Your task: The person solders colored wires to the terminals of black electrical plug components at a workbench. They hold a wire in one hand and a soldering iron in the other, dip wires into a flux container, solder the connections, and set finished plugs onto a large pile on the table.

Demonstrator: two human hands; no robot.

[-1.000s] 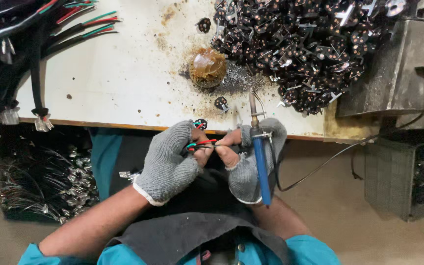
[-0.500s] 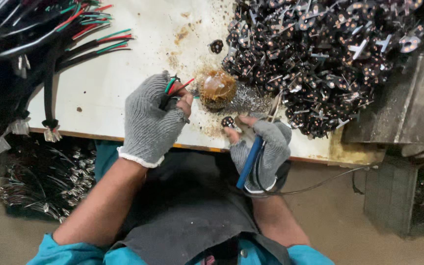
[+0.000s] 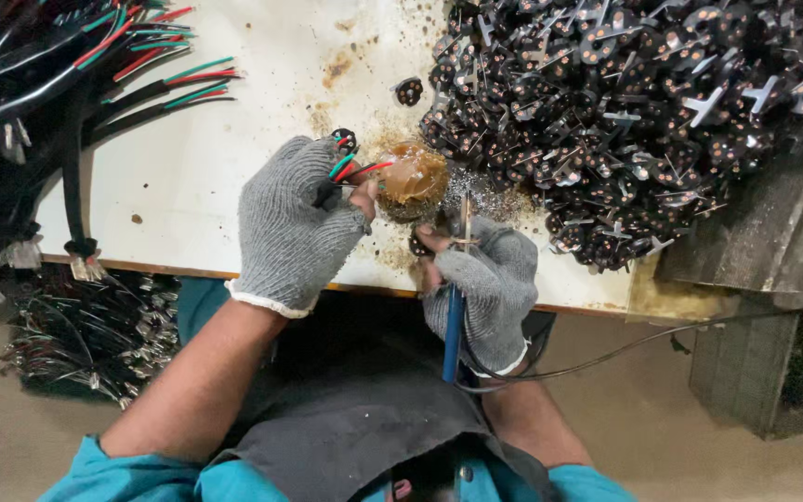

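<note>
My left hand (image 3: 292, 221), in a grey knit glove, grips a black cable with red and green wire ends (image 3: 350, 168). The wire tips touch a brown lump in a small round tin (image 3: 412, 178) on the white table (image 3: 197, 149). Just right of the tin, my right hand (image 3: 485, 284), also gloved, holds a blue-handled soldering iron (image 3: 454, 321) upright, its tip pointing up toward the tin. A small black round part (image 3: 419, 244) lies by my right thumb.
A big heap of black round parts with metal prongs (image 3: 625, 112) fills the table's right side. Bundles of black cables with coloured ends (image 3: 76, 65) lie at the left, more hang below the table edge (image 3: 85, 339). A grey metal box (image 3: 783, 232) stands right.
My left hand moved up from near my lap to the tin and now dips the wire ends in it. My right hand with the iron stayed near the table edge.
</note>
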